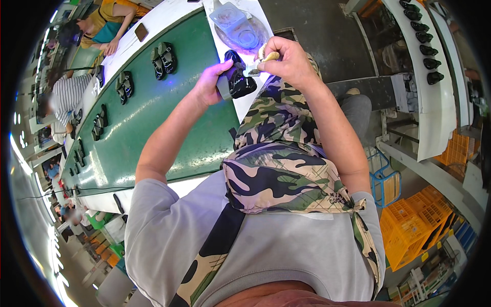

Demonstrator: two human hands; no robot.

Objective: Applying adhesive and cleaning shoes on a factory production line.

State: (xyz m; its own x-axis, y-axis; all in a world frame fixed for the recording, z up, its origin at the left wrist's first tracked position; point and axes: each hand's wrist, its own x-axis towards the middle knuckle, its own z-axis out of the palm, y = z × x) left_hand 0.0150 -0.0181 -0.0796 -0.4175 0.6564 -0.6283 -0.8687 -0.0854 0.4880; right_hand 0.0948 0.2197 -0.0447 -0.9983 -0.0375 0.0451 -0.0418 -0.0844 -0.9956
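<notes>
A glossy black shoe is gripped in my left hand, its fingers wrapped round one side and the thumb along the top. Beside it my right hand pinches a small brush-like tool with a pale handle, its tip touching or very near the shoe. Yellowish coverings show on the right fingertips. Just beyond both hands, a translucent bluish plastic container stands on a stained round plate. Purple-blue light falls over the container and my left hand.
Pairs of dark sandals sit spaced along the green belt to my left. A phone lies near a person across the belt. At right are a white shelf with several black shoes and yellow crates.
</notes>
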